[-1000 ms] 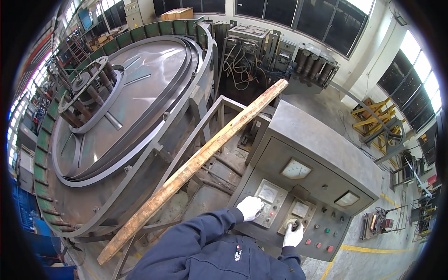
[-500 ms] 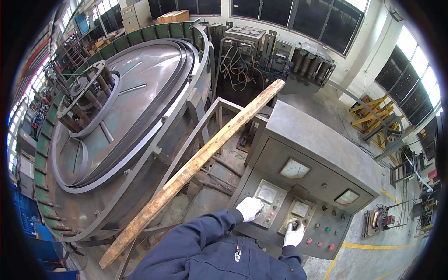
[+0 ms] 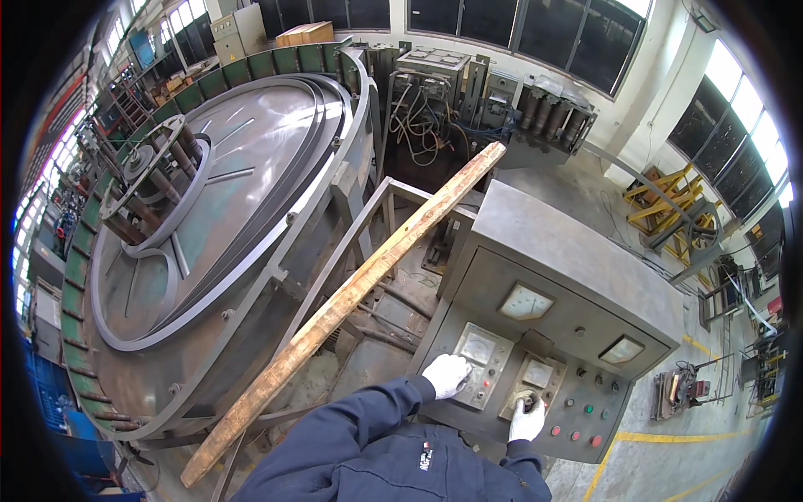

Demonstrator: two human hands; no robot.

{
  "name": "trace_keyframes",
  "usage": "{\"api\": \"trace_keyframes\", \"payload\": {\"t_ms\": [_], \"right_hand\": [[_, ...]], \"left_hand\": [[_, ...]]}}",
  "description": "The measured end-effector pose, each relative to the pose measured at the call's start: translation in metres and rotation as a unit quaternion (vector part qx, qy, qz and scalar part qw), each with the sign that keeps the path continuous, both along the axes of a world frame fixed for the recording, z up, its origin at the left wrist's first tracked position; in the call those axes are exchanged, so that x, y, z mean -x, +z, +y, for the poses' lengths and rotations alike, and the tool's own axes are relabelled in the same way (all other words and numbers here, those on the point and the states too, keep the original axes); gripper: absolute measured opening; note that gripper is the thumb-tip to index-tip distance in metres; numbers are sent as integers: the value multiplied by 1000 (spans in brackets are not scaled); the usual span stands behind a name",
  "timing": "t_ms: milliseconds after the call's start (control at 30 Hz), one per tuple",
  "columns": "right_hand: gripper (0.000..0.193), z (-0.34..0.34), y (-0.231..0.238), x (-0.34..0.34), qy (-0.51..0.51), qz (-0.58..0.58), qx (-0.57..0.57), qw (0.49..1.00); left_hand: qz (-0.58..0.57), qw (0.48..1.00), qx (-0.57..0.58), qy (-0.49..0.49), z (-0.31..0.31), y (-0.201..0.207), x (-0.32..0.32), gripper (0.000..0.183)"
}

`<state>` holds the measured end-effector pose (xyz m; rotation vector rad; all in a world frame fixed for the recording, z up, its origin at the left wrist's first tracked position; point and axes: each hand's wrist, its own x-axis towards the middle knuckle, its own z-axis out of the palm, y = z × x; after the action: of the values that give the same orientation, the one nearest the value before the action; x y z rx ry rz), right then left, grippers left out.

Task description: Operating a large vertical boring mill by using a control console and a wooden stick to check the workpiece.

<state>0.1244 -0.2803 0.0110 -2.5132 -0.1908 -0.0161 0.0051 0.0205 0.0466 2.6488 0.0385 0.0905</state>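
Both my hands wear white gloves and rest on the sloping face of a grey metal control cabinet [image 3: 577,259]. My left hand [image 3: 447,376] is closed at the left control module [image 3: 481,345], beside its dial; what its fingertips grip is hidden. A dark round knob [image 3: 528,400] on the right control module [image 3: 539,374] sits between the fingers and thumb of my right hand [image 3: 526,422]. Beyond my left arm lies a large round steel turntable [image 3: 242,180] with radial slots, a centre hub of upright rollers [image 3: 146,180] and a curved steel strip around it.
A long wooden beam [image 3: 351,297] slants across the metal frame [image 3: 318,280] between turntable and cabinet. Red and green push buttons [image 3: 575,435] line the cabinet's right side. Wired machinery [image 3: 427,100] stands behind; a yellow steel frame [image 3: 669,205] is at the right.
The turntable has turned a little clockwise, its slots and the inner strip end shifting around the hub. My hands keep their places on the modules. The view has shifted slightly.
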Motion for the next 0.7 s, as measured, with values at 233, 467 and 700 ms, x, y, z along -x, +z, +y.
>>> {"api": "trace_keyframes", "payload": {"t_ms": [233, 467, 700], "right_hand": [[46, 1, 2, 0, 6, 8, -21, 1000], [46, 1, 2, 0, 6, 0, -10, 1000], [46, 2, 4, 0, 4, 12, -13, 1000]], "left_hand": [[-7, 1000, 4, 5, 0, 0, 1, 21], [-5, 1000, 1, 1, 0, 0, 0, 19], [0, 1000, -4, 1, 0, -1, 0, 19]]}}
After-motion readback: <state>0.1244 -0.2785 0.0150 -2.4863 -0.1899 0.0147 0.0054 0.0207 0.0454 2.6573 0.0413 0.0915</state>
